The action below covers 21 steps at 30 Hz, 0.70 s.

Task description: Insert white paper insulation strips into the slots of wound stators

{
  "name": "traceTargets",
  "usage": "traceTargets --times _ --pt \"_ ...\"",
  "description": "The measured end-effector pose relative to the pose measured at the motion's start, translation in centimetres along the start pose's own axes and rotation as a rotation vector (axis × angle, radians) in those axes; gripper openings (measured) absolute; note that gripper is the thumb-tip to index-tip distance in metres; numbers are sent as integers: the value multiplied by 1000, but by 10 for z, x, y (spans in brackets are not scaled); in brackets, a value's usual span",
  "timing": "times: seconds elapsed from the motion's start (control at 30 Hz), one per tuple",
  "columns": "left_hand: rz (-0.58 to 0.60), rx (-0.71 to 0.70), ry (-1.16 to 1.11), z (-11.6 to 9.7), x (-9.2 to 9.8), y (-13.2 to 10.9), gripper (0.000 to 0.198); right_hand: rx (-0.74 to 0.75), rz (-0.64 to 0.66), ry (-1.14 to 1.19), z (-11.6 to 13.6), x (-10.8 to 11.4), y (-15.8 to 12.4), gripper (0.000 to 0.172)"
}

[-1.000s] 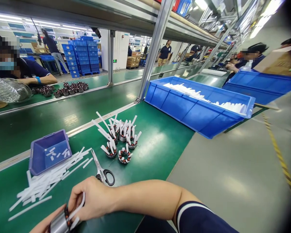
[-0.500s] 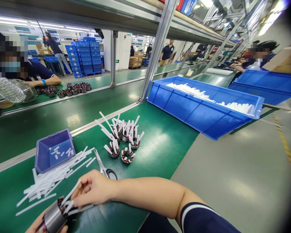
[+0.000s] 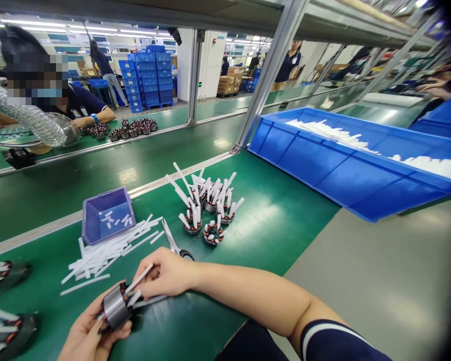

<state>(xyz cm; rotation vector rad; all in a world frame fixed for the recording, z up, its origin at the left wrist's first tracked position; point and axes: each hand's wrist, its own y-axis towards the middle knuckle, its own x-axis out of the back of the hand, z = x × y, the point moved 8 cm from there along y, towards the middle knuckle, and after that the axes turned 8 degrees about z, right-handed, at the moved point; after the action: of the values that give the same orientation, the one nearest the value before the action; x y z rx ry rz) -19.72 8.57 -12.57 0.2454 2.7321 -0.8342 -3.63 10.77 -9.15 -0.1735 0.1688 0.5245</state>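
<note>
My left hand [image 3: 88, 328] is wrapped round a motor stator [image 3: 116, 307], a grey metal ring with dark and copper-coloured windings, tilted on its side. White strips [image 3: 140, 279] stick out of its right end. My right hand [image 3: 165, 273] is at that end, fingers bent and pinched at a white strip; the fingertips are partly hidden. Beyond my right hand lie scissors [image 3: 175, 243] with black handles. A loose pile of white strips [image 3: 105, 250] spreads to their left. Several stators [image 3: 213, 234] with strips standing in them sit further off on the green bench.
A purple tray [image 3: 85, 220] with short white pieces stands behind the pile. A long blue bin [image 3: 304, 160] of white strips is at the right. More stators [image 3: 11, 336] stand at the left edge. A metal post [image 3: 265, 80] rises behind. Across the line sits a co-worker [image 3: 86, 103].
The view has swung left and down, so the bench things sit further right and more stators show at the left. Both hands stay at the same stator, now more fully in view.
</note>
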Motion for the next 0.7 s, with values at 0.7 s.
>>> traceTargets --times 0.7 --pt "426 -37 -170 -4 -30 -5 39 230 -14 -475 36 -6 -24 11"
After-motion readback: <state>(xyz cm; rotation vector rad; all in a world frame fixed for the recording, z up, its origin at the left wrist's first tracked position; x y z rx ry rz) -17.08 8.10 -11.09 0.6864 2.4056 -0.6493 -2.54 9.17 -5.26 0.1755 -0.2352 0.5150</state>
